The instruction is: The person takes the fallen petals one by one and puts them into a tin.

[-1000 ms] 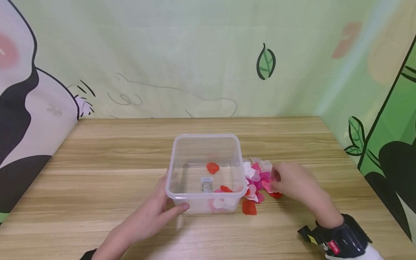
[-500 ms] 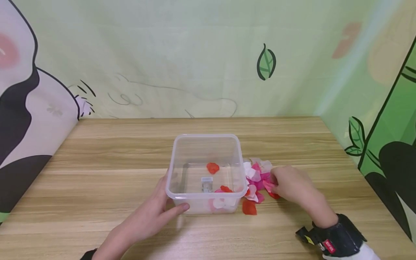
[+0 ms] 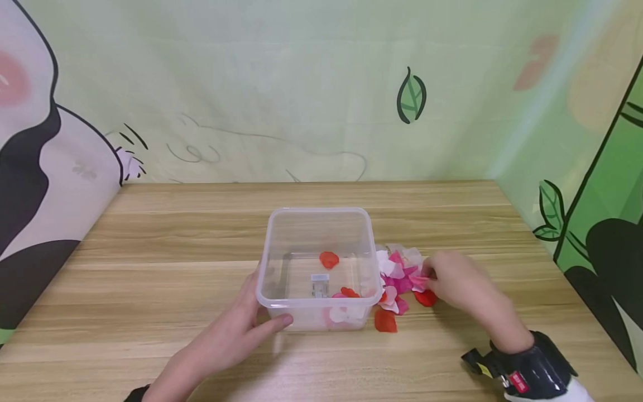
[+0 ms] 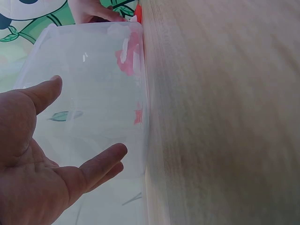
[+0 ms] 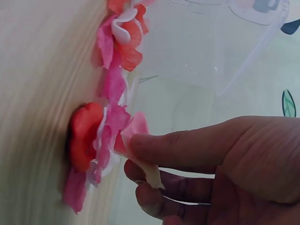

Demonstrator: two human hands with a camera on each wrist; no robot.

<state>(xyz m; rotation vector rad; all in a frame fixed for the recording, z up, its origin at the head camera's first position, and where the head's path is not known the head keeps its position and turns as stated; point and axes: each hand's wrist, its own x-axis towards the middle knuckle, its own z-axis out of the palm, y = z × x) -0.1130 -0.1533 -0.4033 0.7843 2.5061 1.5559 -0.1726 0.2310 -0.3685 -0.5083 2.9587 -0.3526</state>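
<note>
A clear plastic box [image 3: 313, 317] stands on the wooden table, with several petals and a small clear object [image 3: 319, 286] inside. My left hand [image 3: 241, 324] rests against its left front corner; the left wrist view shows the thumb and fingers fairly straight and spread beside the wall. Right of the box lies a pile of pink, white and red artificial petals [image 3: 397, 279]. At that pile's right side my right hand [image 3: 457, 282] pinches a pink petal [image 5: 136, 126] between thumb and fingers. Just under this hand lies a red petal [image 3: 426, 297] on the table.
Another red petal [image 3: 385, 321] lies near the box's front right corner. A printed cloth backdrop [image 3: 251, 89] rises behind the table [image 3: 176, 234] and along its sides.
My right hand has drawn slightly up and right with the pink petal, uncovering more of the red petal below. The left hand and the box have stayed in place.
</note>
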